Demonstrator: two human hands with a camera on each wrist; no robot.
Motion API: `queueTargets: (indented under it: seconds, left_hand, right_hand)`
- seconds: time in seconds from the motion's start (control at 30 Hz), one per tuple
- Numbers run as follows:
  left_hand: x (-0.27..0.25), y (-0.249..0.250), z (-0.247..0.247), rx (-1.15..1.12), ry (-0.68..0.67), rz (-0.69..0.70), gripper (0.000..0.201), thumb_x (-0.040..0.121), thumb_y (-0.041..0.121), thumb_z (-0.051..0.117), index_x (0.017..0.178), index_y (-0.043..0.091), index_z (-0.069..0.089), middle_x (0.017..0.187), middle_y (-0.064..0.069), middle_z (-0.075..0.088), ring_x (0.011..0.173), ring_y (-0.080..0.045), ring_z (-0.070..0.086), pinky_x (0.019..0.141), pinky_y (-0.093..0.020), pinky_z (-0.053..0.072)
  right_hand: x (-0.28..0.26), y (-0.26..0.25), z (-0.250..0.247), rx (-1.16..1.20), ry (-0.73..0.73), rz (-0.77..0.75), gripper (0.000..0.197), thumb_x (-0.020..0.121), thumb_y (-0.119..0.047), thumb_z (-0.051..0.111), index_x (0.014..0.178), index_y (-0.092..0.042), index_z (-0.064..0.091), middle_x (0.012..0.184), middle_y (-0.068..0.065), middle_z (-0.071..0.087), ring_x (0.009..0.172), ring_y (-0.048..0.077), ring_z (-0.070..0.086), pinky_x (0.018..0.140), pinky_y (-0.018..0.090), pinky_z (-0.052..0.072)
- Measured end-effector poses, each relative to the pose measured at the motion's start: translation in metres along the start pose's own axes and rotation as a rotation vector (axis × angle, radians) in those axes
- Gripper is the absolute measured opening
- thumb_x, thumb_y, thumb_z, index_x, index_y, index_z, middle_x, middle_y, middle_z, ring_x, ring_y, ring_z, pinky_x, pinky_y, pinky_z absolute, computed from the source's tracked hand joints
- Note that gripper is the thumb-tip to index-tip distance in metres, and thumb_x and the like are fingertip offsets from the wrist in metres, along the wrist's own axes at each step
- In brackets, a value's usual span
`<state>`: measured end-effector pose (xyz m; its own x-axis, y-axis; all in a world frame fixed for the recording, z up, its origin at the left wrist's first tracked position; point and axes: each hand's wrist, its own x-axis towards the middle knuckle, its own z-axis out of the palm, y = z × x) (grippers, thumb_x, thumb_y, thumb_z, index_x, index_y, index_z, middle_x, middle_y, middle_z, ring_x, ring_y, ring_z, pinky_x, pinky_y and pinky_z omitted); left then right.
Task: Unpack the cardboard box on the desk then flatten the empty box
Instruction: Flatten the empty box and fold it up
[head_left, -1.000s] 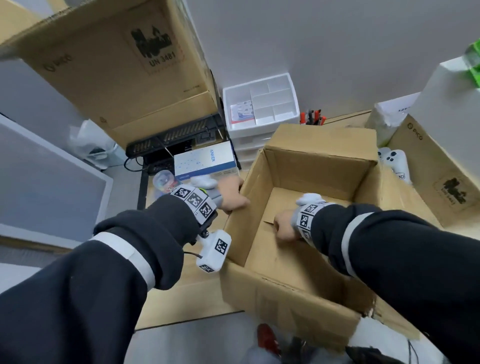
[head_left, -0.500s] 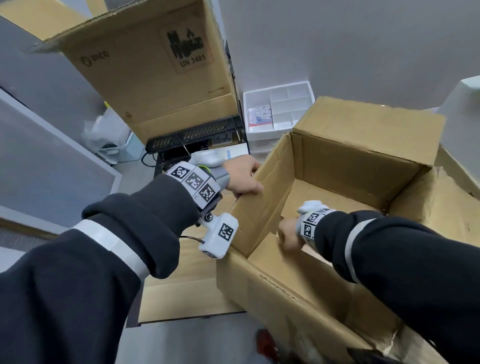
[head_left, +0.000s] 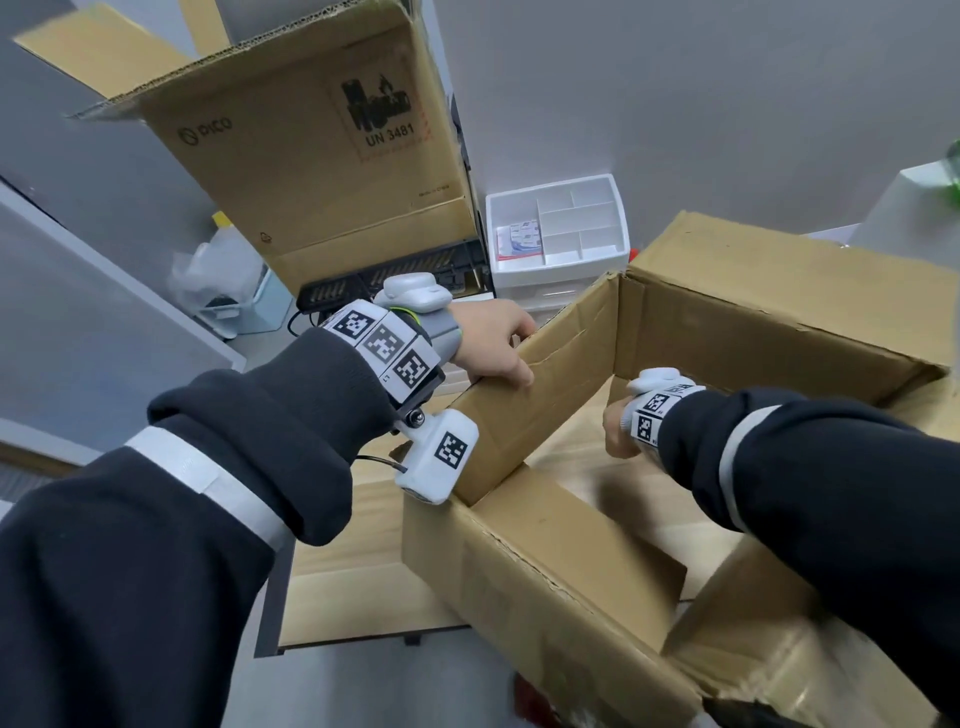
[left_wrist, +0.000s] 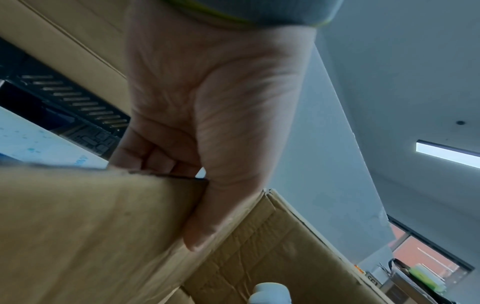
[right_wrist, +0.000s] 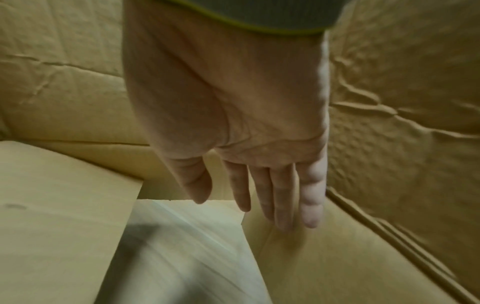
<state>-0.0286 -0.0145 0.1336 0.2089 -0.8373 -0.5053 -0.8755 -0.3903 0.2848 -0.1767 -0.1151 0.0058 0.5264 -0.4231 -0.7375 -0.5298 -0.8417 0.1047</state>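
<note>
Left hand grips cardboard box wall rim; right hand inside, fingers straight, touching bottom flap.

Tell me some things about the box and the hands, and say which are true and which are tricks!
1. The left hand grips the box by a side wall's top edge. True.
2. The right hand is a tight fist. False: its fingers are straight, reaching down inside the box.
3. Toys fill the box. False: only bare cardboard shows inside.
4. The box's bottom flaps are open, with the desk showing through. True.
5. The white organizer sits inside the box. False: it stands behind it, by the wall.
</note>
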Motion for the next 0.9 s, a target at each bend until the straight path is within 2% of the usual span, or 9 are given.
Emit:
queueTargets:
  seconds: [0.13, 0.2, 0.27, 0.33, 0.43, 0.53, 0.67, 0.8, 0.9]
  left_hand:
    - [-0.003, 0.003, 0.000, 0.041, -0.035, 0.005, 0.028, 0.088, 0.035, 0.072, 0.112, 0.020, 0.070, 0.082, 0.004, 0.069, 0.078, -0.020, 0.071, 0.074, -0.034, 0.060]
    - [-0.005, 0.006, 0.000, 0.058, -0.021, 0.023, 0.028, 0.089, 0.035, 0.071, 0.113, 0.019, 0.070, 0.086, 0.003, 0.070, 0.077, -0.018, 0.068, 0.073, -0.033, 0.058]
    - [-0.008, 0.007, 0.000, 0.061, -0.007, 0.044, 0.030, 0.090, 0.036, 0.070, 0.115, 0.019, 0.069, 0.096, 0.000, 0.072, 0.083, -0.018, 0.068, 0.078, -0.034, 0.059]
    - [-0.010, 0.009, 0.000, 0.053, -0.018, 0.073, 0.030, 0.090, 0.036, 0.070, 0.116, 0.020, 0.069, 0.101, -0.001, 0.073, 0.089, -0.018, 0.069, 0.082, -0.035, 0.058]
    - [-0.014, 0.012, -0.002, 0.038, -0.053, 0.115, 0.027, 0.091, 0.035, 0.069, 0.115, 0.022, 0.070, 0.102, 0.001, 0.074, 0.091, -0.017, 0.070, 0.085, -0.037, 0.058]
    - [-0.019, 0.016, -0.001, 0.046, -0.063, 0.147, 0.025, 0.093, 0.034, 0.067, 0.115, 0.022, 0.069, 0.102, 0.003, 0.073, 0.091, -0.016, 0.069, 0.084, -0.034, 0.057]
    - [-0.021, 0.014, 0.011, 0.047, -0.101, 0.156, 0.026, 0.093, 0.032, 0.067, 0.116, 0.018, 0.069, 0.103, 0.000, 0.073, 0.092, -0.018, 0.068, 0.081, -0.032, 0.056]
    - [-0.022, 0.004, 0.011, 0.103, -0.079, 0.107, 0.024, 0.093, 0.032, 0.067, 0.112, 0.016, 0.069, 0.103, -0.001, 0.074, 0.093, -0.020, 0.068, 0.081, -0.032, 0.054]
    - [-0.025, -0.014, 0.005, 0.147, -0.087, 0.022, 0.011, 0.093, 0.034, 0.067, 0.101, 0.026, 0.066, 0.103, 0.004, 0.073, 0.094, -0.018, 0.068, 0.088, -0.034, 0.054]
  right_hand:
    - [-0.006, -0.021, -0.002, 0.038, -0.060, -0.097, 0.026, 0.081, -0.024, 0.055, 0.100, -0.018, 0.070, 0.090, -0.005, 0.072, 0.086, 0.020, 0.067, 0.078, 0.029, 0.051]
    - [-0.007, -0.035, 0.001, 0.132, -0.162, -0.216, 0.029, 0.084, -0.017, 0.055, 0.107, -0.014, 0.072, 0.093, -0.004, 0.075, 0.088, 0.017, 0.072, 0.072, 0.027, 0.056]
    - [-0.017, -0.049, 0.006, 0.105, -0.234, -0.306, 0.031, 0.091, -0.012, 0.055, 0.119, -0.014, 0.068, 0.094, -0.010, 0.068, 0.089, 0.012, 0.067, 0.053, 0.014, 0.049]
    - [-0.026, -0.064, 0.016, 0.069, -0.347, -0.365, 0.039, 0.096, -0.006, 0.052, 0.133, -0.013, 0.059, 0.115, -0.005, 0.063, 0.106, 0.014, 0.059, 0.039, 0.007, 0.040]
    - [-0.023, -0.077, 0.036, 0.125, -0.506, -0.378, 0.049, 0.096, -0.001, 0.047, 0.143, -0.017, 0.049, 0.145, -0.002, 0.052, 0.136, 0.019, 0.046, 0.069, 0.012, 0.048]
    - [-0.018, -0.081, 0.044, 0.187, -0.583, -0.393, 0.052, 0.092, -0.005, 0.049, 0.140, -0.024, 0.053, 0.121, -0.011, 0.065, 0.125, 0.014, 0.054, 0.099, 0.037, 0.045]
    - [-0.023, -0.070, 0.028, 0.262, -0.466, -0.386, 0.046, 0.088, -0.009, 0.060, 0.133, -0.020, 0.060, 0.117, -0.007, 0.068, 0.107, 0.014, 0.060, 0.087, 0.032, 0.049]
    - [-0.040, -0.048, -0.011, 0.240, -0.296, -0.387, 0.038, 0.091, -0.008, 0.063, 0.130, -0.005, 0.060, 0.091, -0.003, 0.062, 0.085, 0.017, 0.061, 0.057, 0.014, 0.051]
    - [-0.052, -0.031, -0.042, 0.177, -0.192, -0.383, 0.037, 0.090, -0.012, 0.066, 0.127, -0.006, 0.064, 0.118, 0.004, 0.066, 0.108, 0.023, 0.061, 0.092, 0.024, 0.050]
